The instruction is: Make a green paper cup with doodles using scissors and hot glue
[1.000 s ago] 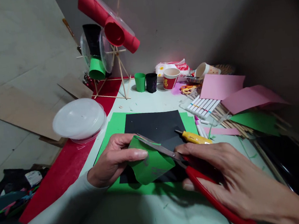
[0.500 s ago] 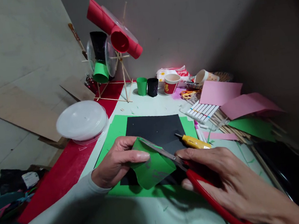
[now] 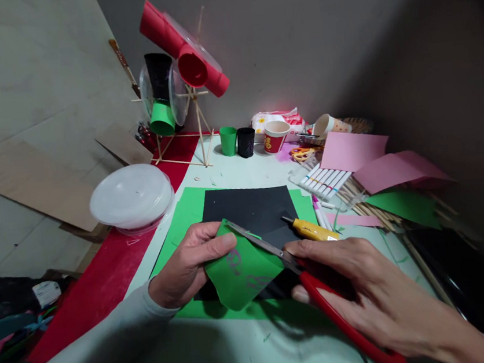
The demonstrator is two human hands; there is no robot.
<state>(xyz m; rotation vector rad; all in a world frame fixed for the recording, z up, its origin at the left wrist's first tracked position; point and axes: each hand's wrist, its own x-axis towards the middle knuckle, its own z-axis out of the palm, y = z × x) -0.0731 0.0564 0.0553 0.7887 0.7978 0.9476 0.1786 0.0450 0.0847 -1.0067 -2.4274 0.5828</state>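
Between thumb and fingers, my left hand (image 3: 194, 260) pinches a green paper piece (image 3: 241, 275) with faint purple marks on it. My right hand (image 3: 358, 285) is closed around the red handles of a pair of scissors (image 3: 337, 322). Their blades lie along the upper edge of the green piece, with the tips close to my left fingertips. Beneath both hands lies a black sheet (image 3: 249, 207) on top of larger green sheets (image 3: 184, 211). A yellow utility knife (image 3: 315, 229) rests on the black sheet, just beyond my right fingers.
Several clear plastic lids (image 3: 132, 194) are stacked at left. A stick frame (image 3: 200, 128) carrying red tubes (image 3: 163, 30) stands at the back. Beside it are a green cup (image 3: 229, 141), a black cup (image 3: 246, 142) and a red paper cup (image 3: 276, 137). Markers (image 3: 324, 179) and pink sheets (image 3: 354, 150) lie right.
The green piece has turned and flattened slightly in my left hand, so its purple marks show more. The scissor blades look closer together along its upper edge.
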